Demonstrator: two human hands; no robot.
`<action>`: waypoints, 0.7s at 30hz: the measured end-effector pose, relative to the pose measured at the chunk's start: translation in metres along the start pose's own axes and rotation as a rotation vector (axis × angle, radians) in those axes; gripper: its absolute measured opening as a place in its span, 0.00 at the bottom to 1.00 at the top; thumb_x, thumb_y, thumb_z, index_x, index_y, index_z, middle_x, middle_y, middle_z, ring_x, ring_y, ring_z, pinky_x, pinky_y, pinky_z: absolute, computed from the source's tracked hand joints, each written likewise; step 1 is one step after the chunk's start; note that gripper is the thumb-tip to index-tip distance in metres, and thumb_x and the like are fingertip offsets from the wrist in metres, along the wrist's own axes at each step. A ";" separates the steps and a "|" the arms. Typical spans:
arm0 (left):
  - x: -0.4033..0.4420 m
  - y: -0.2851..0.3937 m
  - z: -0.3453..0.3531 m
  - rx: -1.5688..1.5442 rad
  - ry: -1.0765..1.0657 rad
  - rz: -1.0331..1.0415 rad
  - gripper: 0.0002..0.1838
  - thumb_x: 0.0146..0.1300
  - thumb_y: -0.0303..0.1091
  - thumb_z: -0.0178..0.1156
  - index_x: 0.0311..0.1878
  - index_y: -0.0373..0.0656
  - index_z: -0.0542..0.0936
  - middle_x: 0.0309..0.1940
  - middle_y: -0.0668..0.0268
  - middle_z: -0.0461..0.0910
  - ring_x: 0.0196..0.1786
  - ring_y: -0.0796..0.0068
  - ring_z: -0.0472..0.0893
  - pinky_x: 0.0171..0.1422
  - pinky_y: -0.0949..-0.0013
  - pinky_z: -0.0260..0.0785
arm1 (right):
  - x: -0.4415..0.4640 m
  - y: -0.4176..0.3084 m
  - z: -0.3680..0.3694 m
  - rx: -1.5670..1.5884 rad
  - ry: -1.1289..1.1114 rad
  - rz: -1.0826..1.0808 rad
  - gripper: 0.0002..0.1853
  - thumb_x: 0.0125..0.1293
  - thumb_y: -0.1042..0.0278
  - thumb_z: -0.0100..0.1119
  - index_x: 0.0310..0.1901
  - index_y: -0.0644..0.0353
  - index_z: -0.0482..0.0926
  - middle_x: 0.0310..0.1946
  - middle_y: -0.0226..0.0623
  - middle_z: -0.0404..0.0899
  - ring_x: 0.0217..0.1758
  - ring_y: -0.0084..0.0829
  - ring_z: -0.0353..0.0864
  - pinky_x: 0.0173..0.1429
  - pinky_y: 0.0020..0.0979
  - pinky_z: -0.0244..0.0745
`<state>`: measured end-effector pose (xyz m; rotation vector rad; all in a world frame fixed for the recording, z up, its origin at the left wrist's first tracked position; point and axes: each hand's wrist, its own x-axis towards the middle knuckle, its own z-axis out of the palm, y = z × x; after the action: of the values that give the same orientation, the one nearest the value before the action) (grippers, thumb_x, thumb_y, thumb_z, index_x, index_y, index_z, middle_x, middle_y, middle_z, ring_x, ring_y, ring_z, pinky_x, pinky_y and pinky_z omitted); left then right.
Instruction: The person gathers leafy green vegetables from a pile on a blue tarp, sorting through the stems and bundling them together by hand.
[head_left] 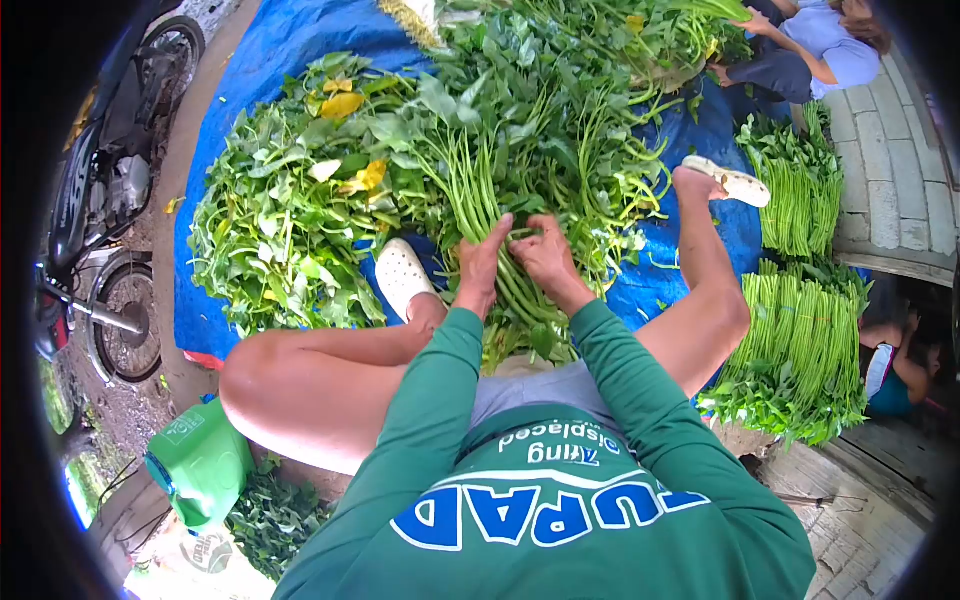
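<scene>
A bundle of long-stemmed leafy greens [462, 185], which look like water spinach, lies across my lap with its leaves pointing away from me. My left hand [482, 265] is closed round the left side of the stems, thumb up. On the right side of the same bundle, my right hand [548, 258] has its fingers curled in a pinch; what sits between the fingertips is too small to make out. Under and beyond the bundle spreads a big loose heap of the same greens [290, 210], with some yellow leaves in it.
A blue tarp [225, 130] lies beneath the heap. Tidy stacks of bundled greens [790, 335] stand at the right. A green plastic jug [205, 465] is by my left knee, and a motorcycle [110, 210] is parked at the left. Another person [835, 45] handles greens at top right.
</scene>
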<state>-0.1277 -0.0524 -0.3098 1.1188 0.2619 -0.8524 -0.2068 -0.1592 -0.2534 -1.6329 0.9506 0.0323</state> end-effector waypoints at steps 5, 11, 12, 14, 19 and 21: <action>0.011 0.008 -0.011 0.013 -0.026 -0.261 0.14 0.63 0.34 0.77 0.46 0.34 0.89 0.39 0.60 0.90 0.36 0.69 0.89 0.40 0.63 0.82 | 0.020 0.044 0.007 0.014 -0.088 -0.195 0.38 0.69 0.71 0.71 0.77 0.66 0.65 0.39 0.38 0.89 0.38 0.25 0.86 0.42 0.27 0.82; 0.009 0.081 -0.004 0.122 -0.111 -0.147 0.15 0.64 0.37 0.77 0.47 0.39 0.85 0.33 0.63 0.87 0.28 0.68 0.88 0.31 0.61 0.86 | -0.027 -0.044 -0.098 0.169 -0.049 -0.159 0.19 0.68 0.70 0.70 0.60 0.60 0.86 0.38 0.31 0.90 0.39 0.20 0.85 0.45 0.26 0.82; 0.009 0.092 -0.003 0.109 -0.116 -0.140 0.15 0.65 0.37 0.77 0.47 0.40 0.85 0.32 0.64 0.87 0.28 0.68 0.88 0.31 0.60 0.87 | -0.041 -0.048 -0.106 0.105 -0.107 -0.186 0.14 0.69 0.70 0.70 0.55 0.59 0.89 0.38 0.29 0.89 0.38 0.19 0.84 0.44 0.25 0.81; 0.006 0.108 0.001 0.055 -0.160 -0.104 0.14 0.65 0.38 0.77 0.47 0.41 0.85 0.33 0.65 0.87 0.28 0.69 0.88 0.32 0.60 0.88 | -0.071 -0.057 -0.106 -0.030 -0.284 -0.103 0.12 0.69 0.68 0.71 0.51 0.61 0.90 0.37 0.30 0.88 0.37 0.19 0.84 0.44 0.26 0.80; -0.009 0.128 0.015 -0.030 -0.184 -0.027 0.12 0.68 0.34 0.74 0.49 0.40 0.85 0.39 0.62 0.90 0.35 0.67 0.91 0.38 0.61 0.90 | -0.117 -0.050 -0.070 -0.242 -0.108 -0.337 0.14 0.65 0.65 0.74 0.49 0.63 0.89 0.32 0.35 0.84 0.33 0.25 0.81 0.41 0.31 0.77; -0.014 0.133 0.018 -0.050 -0.196 0.001 0.12 0.69 0.34 0.73 0.50 0.40 0.85 0.40 0.61 0.90 0.37 0.66 0.91 0.39 0.61 0.91 | -0.121 -0.052 -0.056 -0.252 0.013 -0.461 0.16 0.63 0.64 0.76 0.49 0.62 0.89 0.31 0.39 0.81 0.31 0.30 0.80 0.38 0.34 0.75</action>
<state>-0.0461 -0.0385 -0.2032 0.9810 0.1195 -0.9428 -0.2833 -0.1396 -0.1335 -2.0553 0.5759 -0.1807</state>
